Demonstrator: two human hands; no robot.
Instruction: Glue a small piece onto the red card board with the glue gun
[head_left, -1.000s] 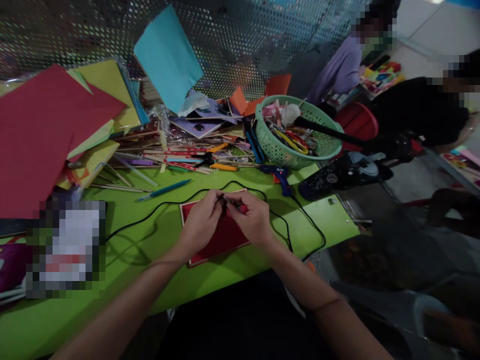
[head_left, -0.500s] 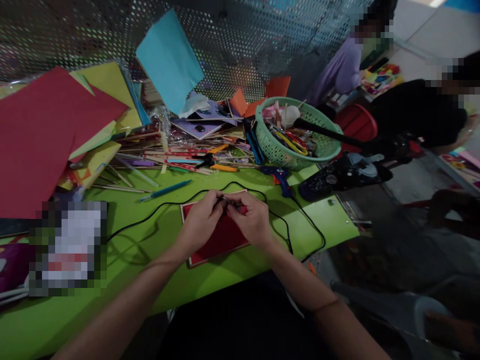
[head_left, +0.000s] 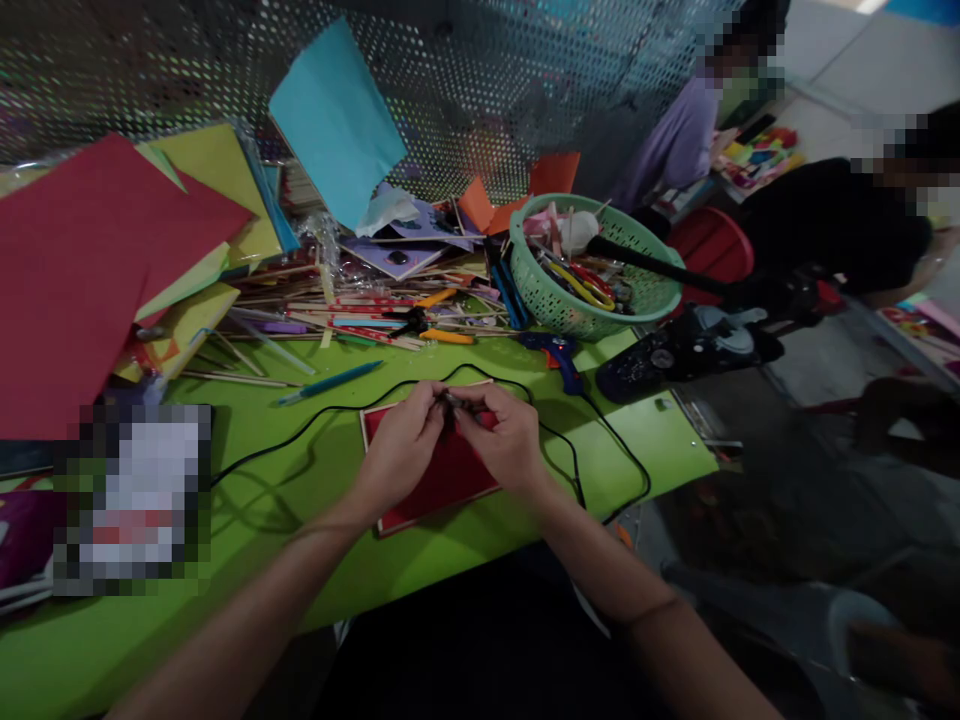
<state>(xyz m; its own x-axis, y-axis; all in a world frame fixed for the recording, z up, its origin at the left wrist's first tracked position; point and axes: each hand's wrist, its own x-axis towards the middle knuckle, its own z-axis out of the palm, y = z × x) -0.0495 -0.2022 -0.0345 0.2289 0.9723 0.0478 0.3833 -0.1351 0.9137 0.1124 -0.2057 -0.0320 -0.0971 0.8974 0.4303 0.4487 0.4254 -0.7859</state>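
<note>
My left hand (head_left: 405,435) and my right hand (head_left: 507,435) meet fingertip to fingertip, both closed in a pinch. Between them is a small dark thing (head_left: 450,402), mostly covered by the fingers and too small to name. Beneath the hands lies a red panel (head_left: 442,490) edged with thin pale sticks, flat on the green table (head_left: 262,430). A black cable (head_left: 330,408) runs behind the panel. Beyond the right hand rests a blue glue gun (head_left: 559,355) with a small lit light.
Behind are a teal pen (head_left: 330,383), orange-handled pliers (head_left: 420,320), loose sticks and a green basket (head_left: 570,308) of tools. Coloured sheets (head_left: 67,270) and a blurred-out rectangular item (head_left: 142,490) lie left. A black device (head_left: 697,350) stands right; people sit beyond.
Both hands stay over the red panel, with only slight finger movement around the small dark thing. Nothing else has visibly moved.
</note>
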